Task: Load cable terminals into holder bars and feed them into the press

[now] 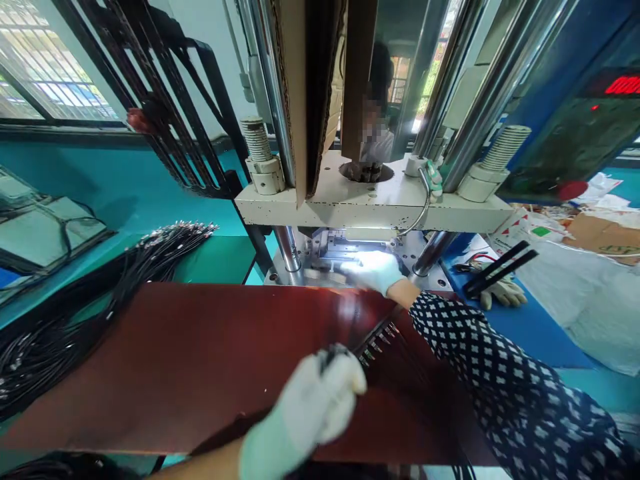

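My left hand [320, 397], in a white and pale green glove, is over the red-brown board [225, 360]. Its fingers are curled closed around a small dark piece that I cannot make out. Just beyond it lies a dark strip [374, 343] with a row of several metal-tipped cable ends [383, 343]. My right hand [380, 270], gloved too, reaches under the press's pale plate [370, 212], close to the metal mould [345, 250]. Glare and motion smear hide its fingers.
Bundled black cables [120, 293] with metal ends lie at the left. Steel columns [287, 247] stand beside the mould. A spare glove [504, 292] and black bars [500, 270] rest on the blue surface at the right, near plastic bags [595, 300]. A black rack [170, 100] rises at the back left.
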Demonstrator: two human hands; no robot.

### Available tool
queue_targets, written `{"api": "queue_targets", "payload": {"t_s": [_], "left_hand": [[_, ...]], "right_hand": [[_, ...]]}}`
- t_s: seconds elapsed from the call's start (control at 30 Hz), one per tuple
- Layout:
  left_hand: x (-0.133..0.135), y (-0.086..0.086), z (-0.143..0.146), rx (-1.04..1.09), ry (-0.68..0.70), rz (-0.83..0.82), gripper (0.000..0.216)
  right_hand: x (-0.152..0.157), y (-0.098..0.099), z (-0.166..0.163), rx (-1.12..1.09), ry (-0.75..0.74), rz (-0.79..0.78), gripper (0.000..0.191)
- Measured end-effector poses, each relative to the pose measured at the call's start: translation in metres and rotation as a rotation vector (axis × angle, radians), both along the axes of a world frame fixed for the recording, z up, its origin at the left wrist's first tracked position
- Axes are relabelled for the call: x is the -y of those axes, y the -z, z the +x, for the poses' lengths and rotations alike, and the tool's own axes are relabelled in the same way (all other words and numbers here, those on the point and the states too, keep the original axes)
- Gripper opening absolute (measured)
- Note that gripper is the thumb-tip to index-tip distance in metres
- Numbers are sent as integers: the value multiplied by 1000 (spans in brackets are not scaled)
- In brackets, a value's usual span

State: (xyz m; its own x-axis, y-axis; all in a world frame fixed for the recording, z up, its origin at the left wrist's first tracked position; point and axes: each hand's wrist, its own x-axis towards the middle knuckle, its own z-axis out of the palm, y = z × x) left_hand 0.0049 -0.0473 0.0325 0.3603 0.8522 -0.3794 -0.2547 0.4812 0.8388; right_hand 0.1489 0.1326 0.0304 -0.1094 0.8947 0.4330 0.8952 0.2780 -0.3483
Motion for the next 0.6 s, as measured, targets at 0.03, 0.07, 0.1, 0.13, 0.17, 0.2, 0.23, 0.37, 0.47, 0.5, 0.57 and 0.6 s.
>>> {"api": "queue_targets", "payload": {"t_s": [0.03,0.07,0.1,0.13,0.17,0.2,0.23,0.37,0.47,0.5,0.57,0.6], "left_hand": [[0,-3,-20,-56,-197,64,53],[-6,-6,-45,-101,-400,119,48],[-16,-7,-71,-149,-559,180,39],[-30,-7,-99,-223,-671,245,32],[-44,-6,-126,-331,-720,271,29],[-58,-5,-149,-489,-710,251,29],[-71,-4,-167,-738,-681,218,28],[-103,4,-165,-1371,-667,309,41],[-114,21,-108,-1670,-201,760,43],[-118,29,-90,-1686,-17,868,43],[-124,44,-63,-1684,196,959,42],[-127,50,-56,-1693,218,964,41]], "right_hand": [[0,7,3,81,-94,-77,49],[1,14,5,159,-180,-150,50],[1,20,7,223,-246,-207,50],[2,26,8,268,-292,-241,47],[3,30,8,299,-328,-259,44],[3,34,8,319,-359,-262,39],[4,36,6,332,-387,-258,35],[6,41,-1,351,-471,-250,32],[4,41,-2,334,-514,-254,30],[1,40,-1,322,-532,-253,29],[-11,33,6,296,-549,-247,29],[-21,27,11,284,-541,-242,28]]}}
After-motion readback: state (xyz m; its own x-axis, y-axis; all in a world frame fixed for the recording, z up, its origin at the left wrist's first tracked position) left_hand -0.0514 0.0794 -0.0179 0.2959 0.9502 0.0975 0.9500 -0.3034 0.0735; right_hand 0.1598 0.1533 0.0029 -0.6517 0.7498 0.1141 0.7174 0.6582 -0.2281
